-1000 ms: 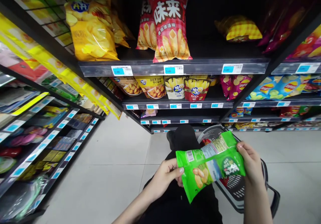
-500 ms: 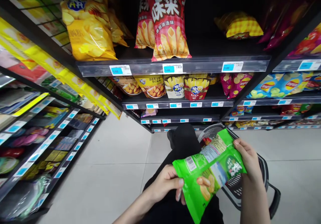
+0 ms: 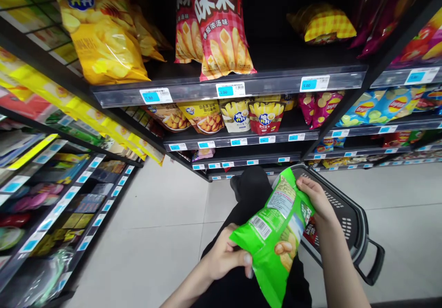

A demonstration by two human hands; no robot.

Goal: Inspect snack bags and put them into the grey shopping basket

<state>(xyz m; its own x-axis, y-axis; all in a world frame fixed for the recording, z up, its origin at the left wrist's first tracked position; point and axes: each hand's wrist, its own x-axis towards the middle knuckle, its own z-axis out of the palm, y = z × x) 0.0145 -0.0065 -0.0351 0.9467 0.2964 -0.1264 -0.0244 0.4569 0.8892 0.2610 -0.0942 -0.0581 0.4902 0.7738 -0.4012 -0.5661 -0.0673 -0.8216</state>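
Both hands grip green bag [image 3: 272, 239]; left hand [image 3: 226, 255] low, right hand [image 3: 316, 197] high

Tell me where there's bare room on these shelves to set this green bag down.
The top shelf is bare between the red checked bag and the yellow checked bag. Its left end is crowded by yellow chip bags. The shelf below is packed edge to edge. Both hands, left hand and right hand, hold the green bag over the basket.

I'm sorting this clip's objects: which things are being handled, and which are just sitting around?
In hand:
green bag, held at both ends
left hand
right hand
black basket, just under the bag

Just around:
red bag on the top shelf
yellow bag
price tags
floor
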